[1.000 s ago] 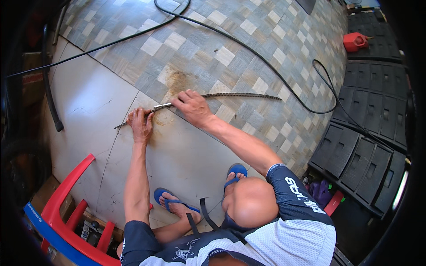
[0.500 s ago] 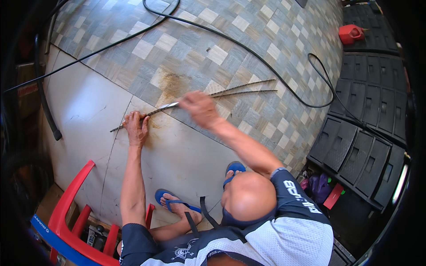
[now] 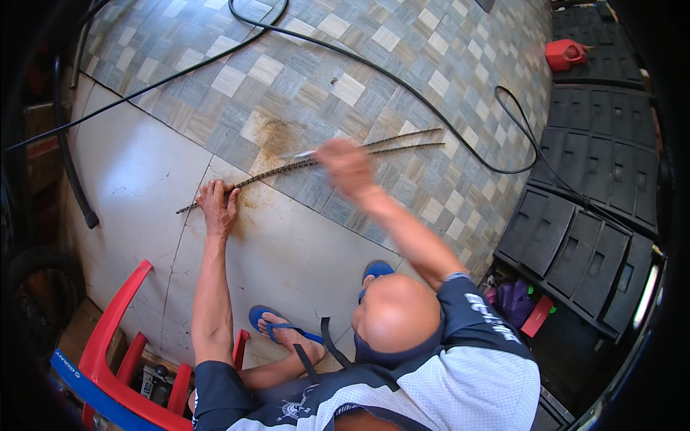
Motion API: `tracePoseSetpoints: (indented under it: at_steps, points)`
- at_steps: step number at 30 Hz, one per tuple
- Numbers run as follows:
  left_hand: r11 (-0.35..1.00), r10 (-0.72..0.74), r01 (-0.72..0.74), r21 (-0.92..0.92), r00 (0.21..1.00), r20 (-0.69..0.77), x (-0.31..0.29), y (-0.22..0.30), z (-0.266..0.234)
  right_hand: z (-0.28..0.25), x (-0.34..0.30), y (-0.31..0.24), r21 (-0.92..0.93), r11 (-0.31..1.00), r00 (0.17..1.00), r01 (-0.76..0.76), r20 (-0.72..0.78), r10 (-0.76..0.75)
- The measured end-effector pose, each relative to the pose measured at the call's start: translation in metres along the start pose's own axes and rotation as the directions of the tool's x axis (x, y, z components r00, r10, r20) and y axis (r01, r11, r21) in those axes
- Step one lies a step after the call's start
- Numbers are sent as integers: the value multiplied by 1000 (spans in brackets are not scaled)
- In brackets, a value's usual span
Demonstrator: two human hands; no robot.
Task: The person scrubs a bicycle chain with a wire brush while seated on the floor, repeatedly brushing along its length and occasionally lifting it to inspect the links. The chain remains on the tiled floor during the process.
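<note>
Two chain strands [image 3: 277, 171] are held against the floor [image 3: 126, 208] under the left hand [image 3: 218, 205], which is curled down over them, with short ends left showing beyond its outer side. From there they are laid close together toward the right hand [image 3: 346, 169], partly covered by it, and spread apart past it. That hand, blurred, is closed around a pale tool [image 3: 305, 154]; whether the strands are touched by its tip cannot be told.
</note>
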State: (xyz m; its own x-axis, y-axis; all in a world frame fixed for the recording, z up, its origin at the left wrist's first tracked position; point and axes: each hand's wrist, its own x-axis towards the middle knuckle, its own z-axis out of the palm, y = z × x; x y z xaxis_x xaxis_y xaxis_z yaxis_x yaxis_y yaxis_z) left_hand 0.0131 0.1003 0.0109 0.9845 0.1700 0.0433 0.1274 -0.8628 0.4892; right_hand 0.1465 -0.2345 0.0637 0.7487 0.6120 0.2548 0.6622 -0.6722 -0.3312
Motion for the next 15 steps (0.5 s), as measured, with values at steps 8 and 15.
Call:
tracePoseSetpoints:
  at_steps: [8, 15]
  points:
    - [1000, -1, 1, 1, 1000, 5, 0, -5, 2, -63, -84, 143, -286, 931, 966, -226, 60, 253]
    - [1000, 1, -1, -2, 1000, -5, 1, -1, 1, -30, 6, 24, -122, 983, 990, -138, -20, 137]
